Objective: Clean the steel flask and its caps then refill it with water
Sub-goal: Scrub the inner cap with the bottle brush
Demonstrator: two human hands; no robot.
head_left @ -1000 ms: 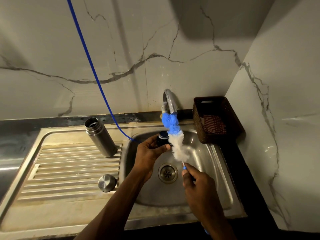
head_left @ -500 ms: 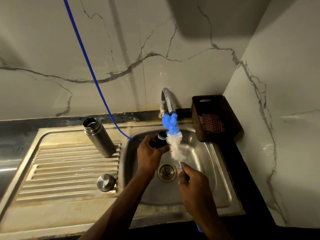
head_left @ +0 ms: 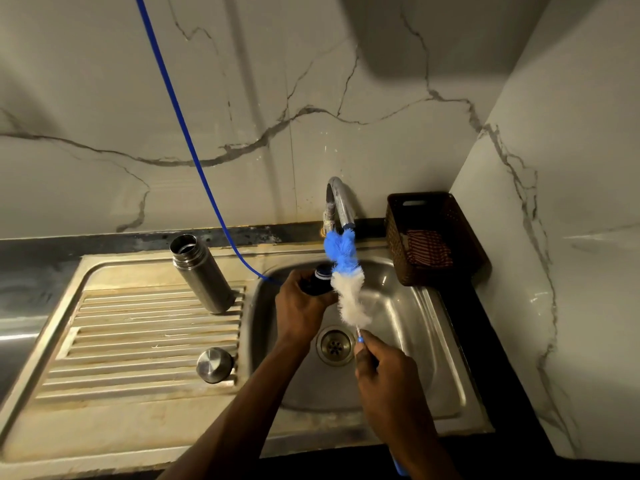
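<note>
The open steel flask (head_left: 202, 274) stands upright on the ribbed drainboard (head_left: 138, 341), left of the sink basin (head_left: 408, 341). A round steel cap (head_left: 214, 364) lies on the drainboard's near right corner. Over the basin my left hand (head_left: 301, 310) grips a dark inner cap (head_left: 318, 280) with a blue ring. My right hand (head_left: 384, 372) holds the handle of a bottle brush (head_left: 346, 282) with white and blue bristles, its bristles pressed against the dark cap's right side, just under the tap (head_left: 337, 202).
A blue hose (head_left: 183, 133) runs down the marble wall into the basin's back left corner. A brown woven basket (head_left: 433, 237) with a striped cloth stands right of the tap against the side wall. The drain (head_left: 334, 345) sits between my hands.
My left hand has turned the dark cap slightly against the bristles, and my right hand with the brush has shifted a little. Flask and steel cap have stayed in place.
</note>
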